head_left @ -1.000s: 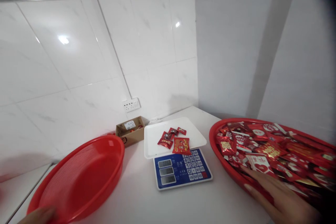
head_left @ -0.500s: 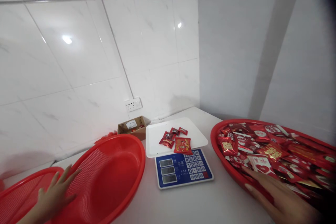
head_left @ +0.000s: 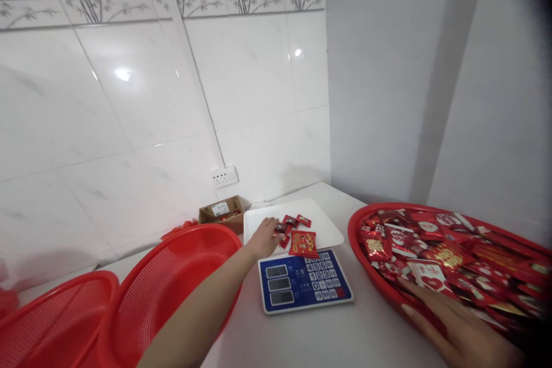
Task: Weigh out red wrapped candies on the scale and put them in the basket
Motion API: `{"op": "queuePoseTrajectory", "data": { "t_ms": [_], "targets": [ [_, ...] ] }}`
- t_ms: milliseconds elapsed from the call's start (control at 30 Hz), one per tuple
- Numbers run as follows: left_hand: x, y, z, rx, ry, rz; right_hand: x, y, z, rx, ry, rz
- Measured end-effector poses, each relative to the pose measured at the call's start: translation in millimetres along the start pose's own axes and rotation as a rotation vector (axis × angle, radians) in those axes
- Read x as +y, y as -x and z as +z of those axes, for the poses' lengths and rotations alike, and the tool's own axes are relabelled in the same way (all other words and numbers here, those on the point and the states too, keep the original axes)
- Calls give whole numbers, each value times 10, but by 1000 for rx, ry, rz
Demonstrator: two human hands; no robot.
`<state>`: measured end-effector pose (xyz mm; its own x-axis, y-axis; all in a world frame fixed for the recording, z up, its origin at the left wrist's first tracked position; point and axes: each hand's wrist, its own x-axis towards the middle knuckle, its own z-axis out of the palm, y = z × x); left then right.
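My left hand (head_left: pixel 266 238) reaches over the white tray (head_left: pixel 259 219) of a digital scale. Its fingertips are at a small red snack packet, with finger and thumb apart around it; the packet is partly covered. Beside them on the tray lie a larger red packet with a cartoon print (head_left: pixel 303 243) and a few smaller red packets (head_left: pixel 303 221). My right hand (head_left: pixel 463 328) lies at the near rim of a big red basket (head_left: pixel 360 259), fingers stretched and thumb apart. Under its fingertips are red wrapped snacks, among them a packet with a heart (head_left: pixel 429 276).
The blue keypad panel (head_left: pixel 305 283) of the scale faces me. Two red perforated baskets (head_left: pixel 172 276) stand at the left, one partly under my left forearm. Behind are a small cardboard box (head_left: pixel 222 211) and a wall socket (head_left: pixel 225 176). Walls close off the back and right.
My left hand has moved right, from above the left baskets to the packets on the scale tray. My right hand stays at the big basket. The view has tilted up slightly.
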<state>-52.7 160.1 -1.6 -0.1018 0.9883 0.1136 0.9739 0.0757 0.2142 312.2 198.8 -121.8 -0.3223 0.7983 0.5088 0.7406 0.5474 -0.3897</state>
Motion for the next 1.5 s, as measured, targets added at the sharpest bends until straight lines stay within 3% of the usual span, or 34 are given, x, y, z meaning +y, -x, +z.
{"op": "queuePoseTrajectory", "data": {
  "t_ms": [133,300,467,600,700,833,933,1033,1133,1300,1400,1500],
  "targets": [
    [123,-261,228,30,-50,-23,36,12,11,-84,73,-19],
    [185,-284,307,79,-141,-116,-13,-1,-18,-110,78,-14],
    [180,-299,244,54,-158,-146,-82,-15,-76,-110,62,-21],
    [74,-255,24,88,-165,-181,-98,-19,-95,-108,64,-16],
    [-119,-77,-251,147,-188,-236,-97,-21,-92,-109,71,-19],
    [-488,404,-579,178,-229,-284,-53,-13,-41,-96,64,-42],
    [-744,768,-681,118,-301,-308,7,2,21,-90,62,-51],
    [-841,897,-672,116,-359,-317,41,13,55,-103,63,-54],
    [-690,713,-576,184,-200,-231,14,12,36,-96,57,-51],
    [-106,-3,-209,114,26,39,-105,-17,-61,-108,77,-6],
    [206,-450,20,59,29,39,-157,-31,-121,-111,94,14],
    [394,-790,144,-15,9,-15,-194,-34,-180,-126,111,13]
  ]
}}
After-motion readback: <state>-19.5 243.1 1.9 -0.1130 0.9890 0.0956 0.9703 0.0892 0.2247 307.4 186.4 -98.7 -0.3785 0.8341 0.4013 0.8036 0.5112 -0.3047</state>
